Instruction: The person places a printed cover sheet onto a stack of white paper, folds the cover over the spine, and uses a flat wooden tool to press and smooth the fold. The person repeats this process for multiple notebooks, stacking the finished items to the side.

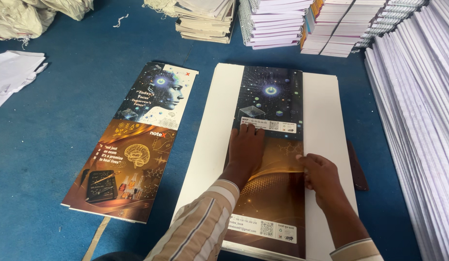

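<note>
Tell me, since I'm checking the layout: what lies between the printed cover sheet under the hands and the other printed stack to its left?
In the head view, between the cover sheet and the left stack lie a strip of white board and bare blue floor.
</note>
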